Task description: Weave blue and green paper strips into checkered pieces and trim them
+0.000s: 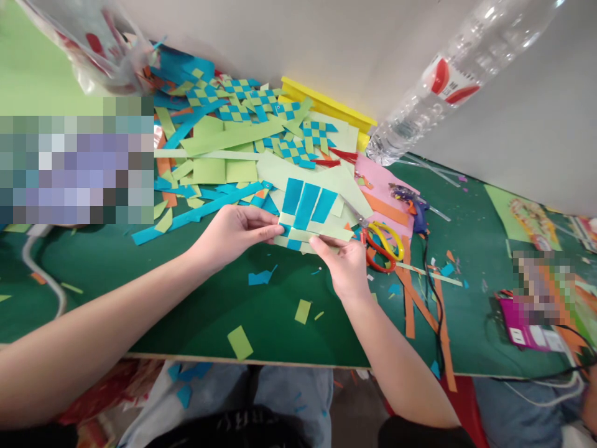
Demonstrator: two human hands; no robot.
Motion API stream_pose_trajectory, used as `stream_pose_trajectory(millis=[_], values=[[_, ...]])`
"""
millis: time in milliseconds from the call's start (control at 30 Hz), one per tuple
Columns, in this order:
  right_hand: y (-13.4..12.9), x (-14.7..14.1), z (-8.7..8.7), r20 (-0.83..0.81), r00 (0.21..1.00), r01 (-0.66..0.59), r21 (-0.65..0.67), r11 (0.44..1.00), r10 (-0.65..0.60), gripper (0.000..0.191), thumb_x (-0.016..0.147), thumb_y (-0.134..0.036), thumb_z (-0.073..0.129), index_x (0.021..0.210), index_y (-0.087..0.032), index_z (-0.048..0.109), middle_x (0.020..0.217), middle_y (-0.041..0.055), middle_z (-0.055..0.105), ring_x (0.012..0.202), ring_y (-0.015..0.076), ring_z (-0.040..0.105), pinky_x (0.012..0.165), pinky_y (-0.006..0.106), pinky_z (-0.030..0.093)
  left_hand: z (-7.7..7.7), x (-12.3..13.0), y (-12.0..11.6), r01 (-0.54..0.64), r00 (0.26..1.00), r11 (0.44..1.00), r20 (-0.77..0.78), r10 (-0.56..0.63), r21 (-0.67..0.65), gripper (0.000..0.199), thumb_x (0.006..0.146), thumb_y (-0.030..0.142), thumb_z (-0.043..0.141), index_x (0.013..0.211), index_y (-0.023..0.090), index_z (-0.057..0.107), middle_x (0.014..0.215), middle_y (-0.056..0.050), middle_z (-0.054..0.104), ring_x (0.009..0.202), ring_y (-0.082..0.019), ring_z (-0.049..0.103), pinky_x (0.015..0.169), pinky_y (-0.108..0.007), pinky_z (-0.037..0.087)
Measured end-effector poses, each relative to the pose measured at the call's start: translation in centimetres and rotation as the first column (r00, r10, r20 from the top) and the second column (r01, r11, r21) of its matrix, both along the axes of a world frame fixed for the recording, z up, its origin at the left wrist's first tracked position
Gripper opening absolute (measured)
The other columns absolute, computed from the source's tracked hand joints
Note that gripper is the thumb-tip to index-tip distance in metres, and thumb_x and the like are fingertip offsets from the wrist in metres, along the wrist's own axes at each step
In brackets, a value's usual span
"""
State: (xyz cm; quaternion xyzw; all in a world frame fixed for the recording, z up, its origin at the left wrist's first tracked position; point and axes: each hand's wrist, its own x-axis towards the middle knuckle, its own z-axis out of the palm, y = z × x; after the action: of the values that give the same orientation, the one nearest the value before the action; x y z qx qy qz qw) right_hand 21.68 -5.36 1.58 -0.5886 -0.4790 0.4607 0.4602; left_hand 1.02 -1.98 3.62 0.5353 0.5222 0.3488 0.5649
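Between my two hands is a small woven paper piece (305,208) of blue and pale green strips. Three blue strip ends fan upward from it, and pale green strips cross its lower part. My left hand (237,233) pinches its left edge between thumb and fingers. At the lower right, my right hand (342,261) grips the pale green strips, thumb on top and fingers partly hidden behind. Just right of that hand lie scissors (382,247) with red and yellow handles. Finished-looking blue and green woven pieces (293,149) lie in a pile behind the paper.
A green table (289,336) carries paper scraps and orange strips (410,292). A clear plastic bottle (448,81) stands at the back right, beside a yellow plastic strip (326,102). A black cable (431,292) runs along the right. Someone else's legs (517,410) show at lower right.
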Motion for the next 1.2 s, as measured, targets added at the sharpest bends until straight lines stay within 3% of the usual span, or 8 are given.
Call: stream_pose_trajectory(millis=[133, 400, 500, 600, 733, 1033, 1200], values=[[0.00, -0.20, -0.18, -0.085, 0.991, -0.097, 0.024, 0.995, 0.099, 0.022, 0.067, -0.041, 0.078, 0.079, -0.022, 0.074, 0.089, 0.0032, 0.075, 0.091, 0.0223, 0.070, 0.086, 0.038, 0.057, 0.25, -0.02, -0.14, 0.001, 1.000, 0.999, -0.030, 0.000, 0.041, 0.025, 0.068, 0.043, 0.078, 0.076, 0.019, 0.075, 0.070, -0.002, 0.073, 0.063, -0.013, 0.066, 0.063, -0.022, 0.054], [0.13, -0.11, -0.43, -0.106, 0.991, -0.080, 0.063, 0.995, 0.086, 0.022, 0.067, -0.038, 0.078, 0.082, -0.024, 0.072, 0.085, 0.0017, 0.075, 0.087, 0.0212, 0.071, 0.081, 0.036, 0.060, 0.55, 0.15, -0.21, 0.046, 0.994, 0.996, -0.101, -0.038, 0.076, 0.026, 0.069, 0.045, 0.075, 0.076, 0.019, 0.076, 0.069, -0.003, 0.073, 0.064, -0.015, 0.067, 0.063, -0.026, 0.056], [0.16, -0.10, -0.44, -0.104, 0.992, -0.066, 0.065, 0.996, 0.072, 0.021, 0.068, -0.039, 0.078, 0.079, -0.024, 0.071, 0.081, 0.0017, 0.074, 0.086, 0.0211, 0.071, 0.079, 0.036, 0.060, 0.48, 0.17, -0.24, 0.033, 0.999, 0.998, -0.045, -0.031, 0.046, 0.031, 0.069, 0.044, 0.077, 0.087, 0.019, 0.074, 0.073, -0.003, 0.074, 0.067, -0.016, 0.069, 0.068, -0.026, 0.058], [0.13, -0.17, -0.37, -0.095, 0.994, -0.054, 0.070, 0.996, 0.060, 0.023, 0.067, -0.041, 0.078, 0.081, -0.024, 0.070, 0.084, 0.0021, 0.074, 0.086, 0.0212, 0.071, 0.078, 0.036, 0.060, 0.29, 0.18, -0.22, 0.026, 1.000, 0.999, -0.004, -0.026, 0.028, 0.036, 0.067, 0.043, 0.079, 0.092, 0.019, 0.070, 0.074, -0.003, 0.074, 0.068, -0.017, 0.070, 0.068, -0.026, 0.058], [0.07, -0.21, -0.36, -0.083, 0.994, -0.064, 0.078, 0.995, 0.070, 0.024, 0.068, -0.040, 0.077, 0.082, -0.024, 0.070, 0.085, 0.0020, 0.074, 0.084, 0.0206, 0.071, 0.076, 0.035, 0.060, 0.17, 0.21, -0.23, 0.036, 0.999, 0.998, -0.025, -0.035, 0.045, 0.028, 0.065, 0.042, 0.080, 0.078, 0.018, 0.071, 0.074, -0.003, 0.074, 0.067, -0.017, 0.070, 0.066, -0.025, 0.058], [0.19, -0.21, -0.31, 0.020, 0.997, -0.083, 0.166, 0.983, 0.081, 0.019, 0.070, -0.043, 0.075, 0.065, -0.025, 0.069, 0.067, 0.0005, 0.070, 0.087, 0.0225, 0.069, 0.079, 0.038, 0.058, 0.61, 0.42, -0.34, 0.019, 0.997, 0.999, -0.072, -0.016, 0.050, 0.022, 0.067, 0.039, 0.077, 0.073, 0.019, 0.073, 0.068, -0.002, 0.072, 0.062, -0.015, 0.068, 0.064, -0.025, 0.057], [0.27, -0.01, -0.36, 0.091, 0.993, -0.090, 0.148, 0.985, 0.077, 0.020, 0.070, -0.046, 0.074, 0.071, -0.026, 0.072, 0.066, 0.0002, 0.069, 0.089, 0.0235, 0.069, 0.077, 0.039, 0.058, 0.46, 0.32, -0.31, 0.042, 0.995, 0.998, -0.090, -0.037, 0.053, 0.022, 0.069, 0.042, 0.076, 0.075, 0.020, 0.075, 0.068, -0.002, 0.072, 0.063, -0.016, 0.067, 0.063, -0.026, 0.056]])
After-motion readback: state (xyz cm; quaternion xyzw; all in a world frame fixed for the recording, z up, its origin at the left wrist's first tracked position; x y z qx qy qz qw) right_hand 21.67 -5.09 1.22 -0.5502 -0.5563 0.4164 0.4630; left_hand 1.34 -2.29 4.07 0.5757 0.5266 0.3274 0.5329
